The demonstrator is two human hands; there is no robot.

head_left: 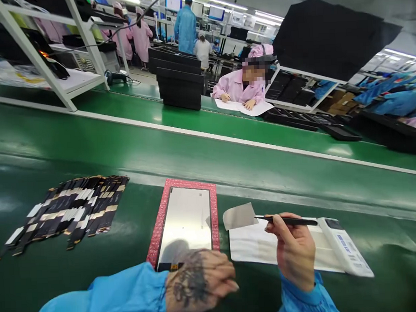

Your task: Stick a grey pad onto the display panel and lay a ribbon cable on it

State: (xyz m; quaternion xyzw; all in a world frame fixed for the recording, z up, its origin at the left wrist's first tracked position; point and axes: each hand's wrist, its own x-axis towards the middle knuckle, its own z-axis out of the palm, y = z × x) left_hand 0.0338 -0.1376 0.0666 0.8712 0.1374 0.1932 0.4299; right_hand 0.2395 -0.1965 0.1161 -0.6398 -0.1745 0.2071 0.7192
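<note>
My right hand is closed round black tweezers. At their tips hangs a thin grey rectangular sheet, held above the left end of a white sheet pack. My left hand is curled, with fingers together, over the near right corner of a shiny display panel. Whatever its fingers may hold is hidden from this angle. Pink bubble-textured padding borders the panel, which lies flat on the green bench. The panel's near edge is partly covered by the hand.
Overlapping dark flex-cable strips lie at left. A white-ended device or package sits at right. Beyond a white rail stand black trays, and a person in pink bends over papers. A handheld scanner lies at back left.
</note>
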